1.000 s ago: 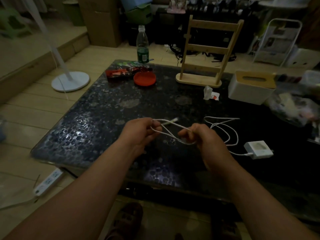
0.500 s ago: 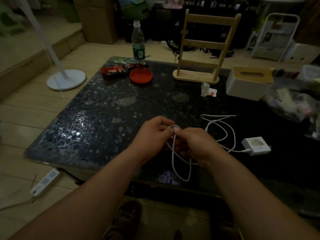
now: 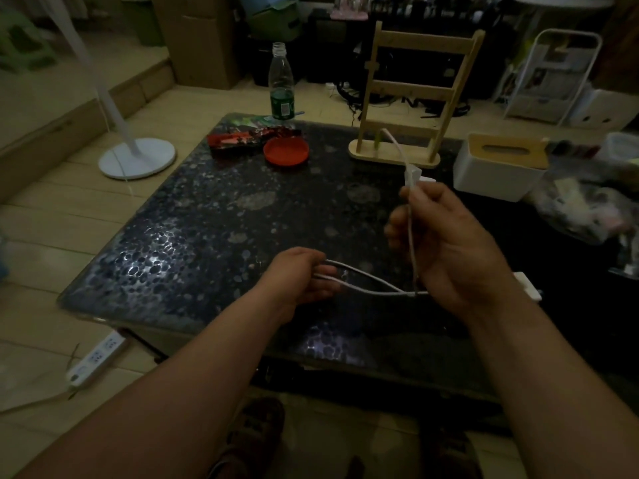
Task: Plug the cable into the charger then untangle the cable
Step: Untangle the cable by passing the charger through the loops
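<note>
A white cable (image 3: pixel 366 283) runs as two strands from my left hand (image 3: pixel 304 278) to the heel of my right hand (image 3: pixel 449 243). From there it rises through my right fingers, and its blurred free end whips up in front of the wooden rack. My left hand is low over the dark speckled table (image 3: pixel 207 236), pinching both strands. My right hand is raised higher, closed around the cable. The white charger (image 3: pixel 527 288) lies on the table at the right, mostly hidden behind my right wrist.
At the back of the table stand a wooden rack (image 3: pixel 408 91), a white tissue box (image 3: pixel 498 174), a red lid (image 3: pixel 286 151), a snack packet (image 3: pixel 249 138) and a plastic bottle (image 3: pixel 281 88). A plastic bag (image 3: pixel 587 209) sits far right. A power strip (image 3: pixel 96 361) lies on the floor.
My hands, together half a second ago, have pulled apart. The right hand has risen to the right, drawing the loose loops off the table, and the cable end has flicked upward.
</note>
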